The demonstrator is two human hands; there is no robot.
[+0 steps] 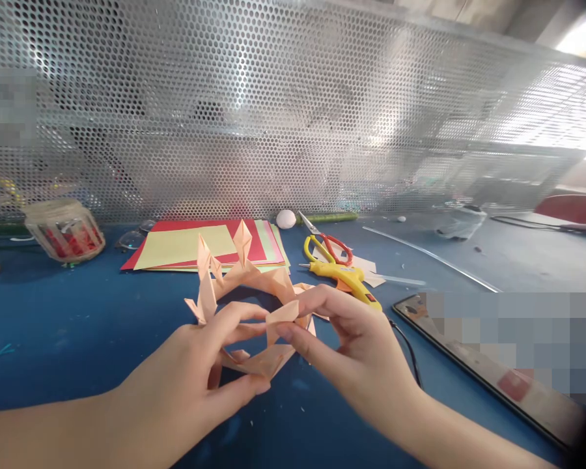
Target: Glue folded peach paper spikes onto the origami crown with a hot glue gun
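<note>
A ring of folded peach paper [268, 280] with pointed tips stands over the blue table, both hands at its near side. My left hand [190, 352] grips the ring's near left part, thumb in front and fingers reaching inside. Between thumb and forefinger, my right hand [356, 345] pinches a small folded paper piece [282, 314] at the ring's near right. Whether that piece is joined to the ring I cannot tell. Behind the right hand lies a yellow glue gun [344, 277], with red-and-yellow-handled scissors [327, 246] just beyond it.
A stack of coloured paper [190, 246] lies behind the ring. At left stands a jar [66, 231] with red bits inside. A phone [493, 371] rests at right, and a clear glue stick [434, 257] beyond it. Perforated metal panels [273, 111] border the table [78, 345] at the back.
</note>
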